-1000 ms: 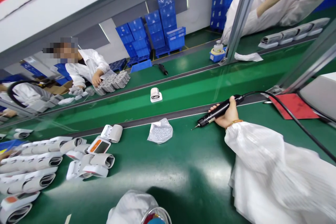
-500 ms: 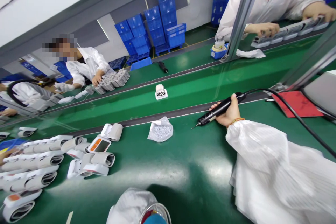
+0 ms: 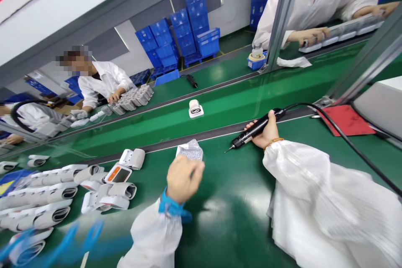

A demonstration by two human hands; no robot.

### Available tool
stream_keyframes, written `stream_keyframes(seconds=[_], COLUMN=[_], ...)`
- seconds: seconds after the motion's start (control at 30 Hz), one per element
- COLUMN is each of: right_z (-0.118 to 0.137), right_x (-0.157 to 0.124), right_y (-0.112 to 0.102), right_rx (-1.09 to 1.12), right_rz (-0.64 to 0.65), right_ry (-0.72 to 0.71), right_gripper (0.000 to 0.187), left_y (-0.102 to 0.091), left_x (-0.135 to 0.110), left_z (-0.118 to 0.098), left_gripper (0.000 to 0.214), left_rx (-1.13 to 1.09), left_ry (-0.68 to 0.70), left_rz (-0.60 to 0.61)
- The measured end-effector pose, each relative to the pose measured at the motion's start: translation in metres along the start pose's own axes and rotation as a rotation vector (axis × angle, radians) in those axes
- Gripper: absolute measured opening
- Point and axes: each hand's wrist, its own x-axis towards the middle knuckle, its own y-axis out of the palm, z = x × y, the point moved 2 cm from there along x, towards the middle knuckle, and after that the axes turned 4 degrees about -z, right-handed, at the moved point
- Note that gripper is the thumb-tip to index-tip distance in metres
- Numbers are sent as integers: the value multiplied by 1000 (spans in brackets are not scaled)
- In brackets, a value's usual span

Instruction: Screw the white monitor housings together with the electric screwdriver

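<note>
My right hand [image 3: 264,131] is wrapped round a black electric screwdriver [image 3: 251,133], its thin bit pointing left above the green bench. My left hand [image 3: 183,179], with a blue wrist strap [image 3: 172,207], is at the near side of a clear plastic bag of small silvery parts [image 3: 195,150] and covers part of it. The left fingers are curled; whether anything is between them is hidden. Left of that hand lie white wrist blood pressure monitors [image 3: 118,173] with rolled grey cuffs, one showing a screen and an orange button.
Rows of similar monitors [image 3: 40,194] fill the bench's left side, with blurred blue strands [image 3: 72,238] in front. One monitor [image 3: 196,109] sits on the green belt. A red sheet [image 3: 347,120], the driver's cable [image 3: 348,138] and metal posts stand right. Co-workers in white handle parts beyond.
My left hand has come up from the bottom edge to the bag. My right hand keeps the screwdriver in much the same place. The monitor on the belt has shifted slightly right.
</note>
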Motion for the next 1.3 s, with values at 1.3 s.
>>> stream_keyframes(seconds=[1.3], right_z=[-17], right_x=[-35], right_y=[0], right_rx=[-56], right_rz=[-14], right_ry=[98], right_gripper=[57], left_y=[102], left_x=[16], left_z=[-23], left_gripper=[18], left_rx=[119], left_ry=[-397], left_rz=[438])
